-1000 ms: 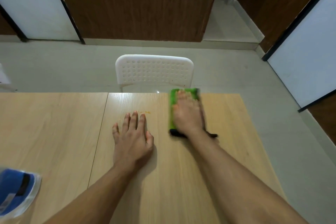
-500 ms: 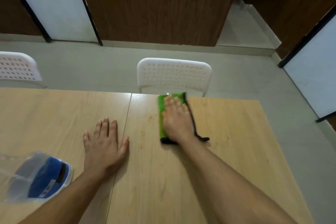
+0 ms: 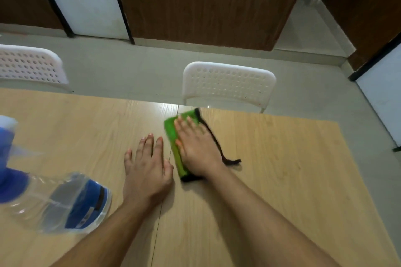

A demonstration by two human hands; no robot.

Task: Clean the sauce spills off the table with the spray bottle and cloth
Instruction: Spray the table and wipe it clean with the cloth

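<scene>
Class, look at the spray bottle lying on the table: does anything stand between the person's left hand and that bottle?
Nothing visible does. The left hand lies flat on the table, and the spray bottle lies on its side to that hand's left, with only bare tabletop between them. The green cloth is on the other side, under the right hand.

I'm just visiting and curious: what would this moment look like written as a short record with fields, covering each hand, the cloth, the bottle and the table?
left hand: flat on the table, palm down, fingers spread, holding nothing
right hand: pressed flat on the green cloth
green cloth: folded, black-edged, lying by the seam between the two tabletops
spray bottle: clear and blue, near left, blurred, untouched
table: light wood; no sauce visible around the cloth
chairs: two white ones beyond the far edge, and
</scene>
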